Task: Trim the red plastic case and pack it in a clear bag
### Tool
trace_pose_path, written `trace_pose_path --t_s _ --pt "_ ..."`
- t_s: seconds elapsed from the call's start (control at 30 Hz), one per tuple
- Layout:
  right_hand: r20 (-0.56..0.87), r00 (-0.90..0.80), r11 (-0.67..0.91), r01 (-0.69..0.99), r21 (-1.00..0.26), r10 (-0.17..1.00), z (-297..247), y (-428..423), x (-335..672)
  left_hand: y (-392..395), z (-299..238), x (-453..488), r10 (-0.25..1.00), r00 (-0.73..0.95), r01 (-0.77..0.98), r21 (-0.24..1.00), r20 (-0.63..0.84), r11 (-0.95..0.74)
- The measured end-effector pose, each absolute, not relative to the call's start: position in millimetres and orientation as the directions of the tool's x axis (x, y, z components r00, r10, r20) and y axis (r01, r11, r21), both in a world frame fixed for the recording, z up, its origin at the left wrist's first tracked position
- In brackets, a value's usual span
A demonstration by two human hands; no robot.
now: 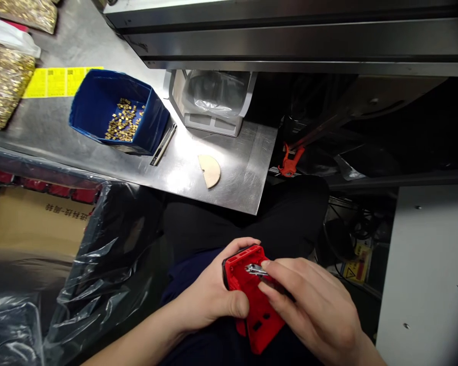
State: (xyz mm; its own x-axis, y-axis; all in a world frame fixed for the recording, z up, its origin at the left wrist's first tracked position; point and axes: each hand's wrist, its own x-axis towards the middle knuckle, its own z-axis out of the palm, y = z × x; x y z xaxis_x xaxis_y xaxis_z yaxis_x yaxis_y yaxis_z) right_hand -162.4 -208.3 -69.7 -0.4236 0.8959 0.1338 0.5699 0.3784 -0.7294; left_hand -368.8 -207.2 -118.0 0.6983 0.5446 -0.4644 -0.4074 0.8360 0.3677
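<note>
A red plastic housing (261,305) with a dark outer edge rests above my lap, its open inner side facing up. My left hand (213,292) is wrapped around its left end, with the thumb over the near rim. Between the fingertips of my right hand (313,300) is a small shiny nail clipper (255,270). Its jaws lie inside the housing, near the upper left corner; whether they touch the plastic I cannot tell. Small dark openings show in the housing's lower part.
On the metal table (240,188) stand a blue bin (99,109) of small brass pieces and a grey bin (213,122) holding clear plastic. A pen (164,145) and a half-round piece (209,171) lie nearby. Left is a plastic-lined box (34,218); a pale panel (427,274) stands right.
</note>
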Motion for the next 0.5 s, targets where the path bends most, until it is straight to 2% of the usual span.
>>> trace_pose_path --t_s 0.07,0.17,0.5 --pt "0.142 -0.522 0.459 0.548 -0.699 0.841 -67.8 -201.1 -160.9 -207.3 -118.8 -369.1 0.519 0.719 -0.392 0.347 -0.462 0.852" --pt "0.168 -0.564 0.513 0.537 -0.670 0.809 -67.6 -195.5 -163.5 -207.7 -119.1 -368.8 0.504 0.740 -0.393 0.322 -0.445 0.861" --pt "0.166 -0.586 0.515 0.500 -0.696 0.793 -69.8 -193.0 -168.1 -207.8 -123.4 -370.6 0.492 0.759 -0.401 0.290 -0.425 0.869"
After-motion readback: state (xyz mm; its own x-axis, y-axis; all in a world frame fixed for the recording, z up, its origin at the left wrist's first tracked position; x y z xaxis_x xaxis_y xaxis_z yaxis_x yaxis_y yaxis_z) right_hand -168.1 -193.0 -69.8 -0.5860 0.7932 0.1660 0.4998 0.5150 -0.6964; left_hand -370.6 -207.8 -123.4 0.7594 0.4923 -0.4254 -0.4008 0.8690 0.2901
